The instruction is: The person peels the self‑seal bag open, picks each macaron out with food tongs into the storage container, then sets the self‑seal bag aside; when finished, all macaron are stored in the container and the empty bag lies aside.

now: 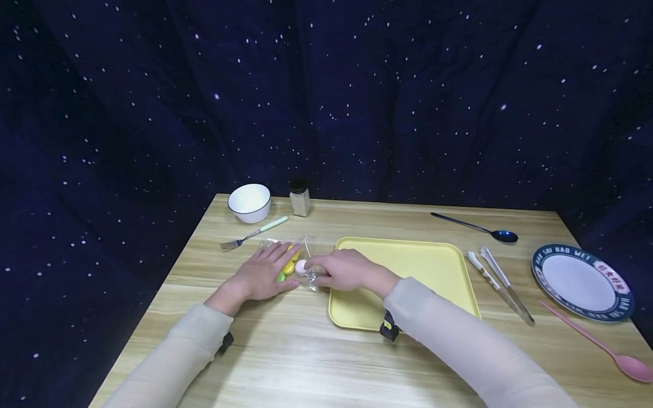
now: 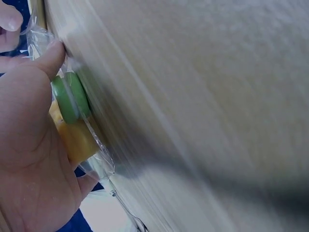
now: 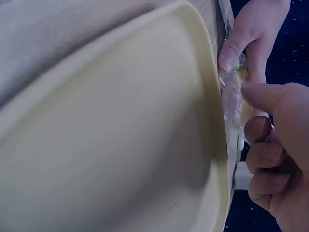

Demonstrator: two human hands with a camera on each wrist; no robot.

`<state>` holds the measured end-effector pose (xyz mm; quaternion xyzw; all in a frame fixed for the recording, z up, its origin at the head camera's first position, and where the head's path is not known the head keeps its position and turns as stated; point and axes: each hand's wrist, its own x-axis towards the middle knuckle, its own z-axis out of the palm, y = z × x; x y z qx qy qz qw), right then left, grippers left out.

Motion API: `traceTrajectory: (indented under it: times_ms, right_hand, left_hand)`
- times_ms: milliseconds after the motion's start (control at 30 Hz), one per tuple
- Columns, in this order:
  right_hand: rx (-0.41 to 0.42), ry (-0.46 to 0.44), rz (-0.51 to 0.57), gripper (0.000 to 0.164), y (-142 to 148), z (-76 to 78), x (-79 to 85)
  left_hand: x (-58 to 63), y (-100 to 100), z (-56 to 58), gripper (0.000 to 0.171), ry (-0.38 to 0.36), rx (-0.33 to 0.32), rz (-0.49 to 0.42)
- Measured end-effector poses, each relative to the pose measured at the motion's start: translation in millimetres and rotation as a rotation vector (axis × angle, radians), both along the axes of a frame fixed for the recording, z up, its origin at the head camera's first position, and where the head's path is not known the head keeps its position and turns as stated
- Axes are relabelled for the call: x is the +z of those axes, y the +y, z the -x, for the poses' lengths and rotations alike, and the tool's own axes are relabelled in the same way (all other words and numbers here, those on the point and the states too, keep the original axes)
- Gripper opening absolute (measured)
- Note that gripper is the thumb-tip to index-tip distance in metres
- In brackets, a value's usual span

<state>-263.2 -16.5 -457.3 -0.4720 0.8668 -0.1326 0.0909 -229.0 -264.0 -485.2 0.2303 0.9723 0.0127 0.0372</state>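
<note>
Lengthwise, the clear bag [image 1: 311, 279] runs left-to-right (toward the yellow tray [image 1: 418, 258]).

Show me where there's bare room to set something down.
Bare wood lies between jar and dark spoon, behind the tray, and in front, between left sleeve and right sleeve. The tray's visible surface is bare too. Crowded: around the bag, with left hand and right hand at it, and at right, among tongs, plate and pink spoon.

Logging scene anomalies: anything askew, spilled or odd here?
The plate seems to overhang the right edge of the table, which looks odd: part of it may be unsupported, though camera angle could exaggerate. No spill visible around the clear wrapping.
</note>
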Motion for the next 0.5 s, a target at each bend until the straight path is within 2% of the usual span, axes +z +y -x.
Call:
traceTrajectory:
  times_ms: [200,500]
  right_hand:
    - [0.011,-0.034,0.009,0.008,-3.4,2.5,-2.0]
    - [0.078,-0.080,0.062,0.013,6.1,5.3,-2.4]
  left_hand:
    - [-1.0,-0.7,-0.4,0.083,-0.003,-0.003,-0.001]
    - [0.0,-0.7,1.1,0.084,-0.021,0.010,0.012]
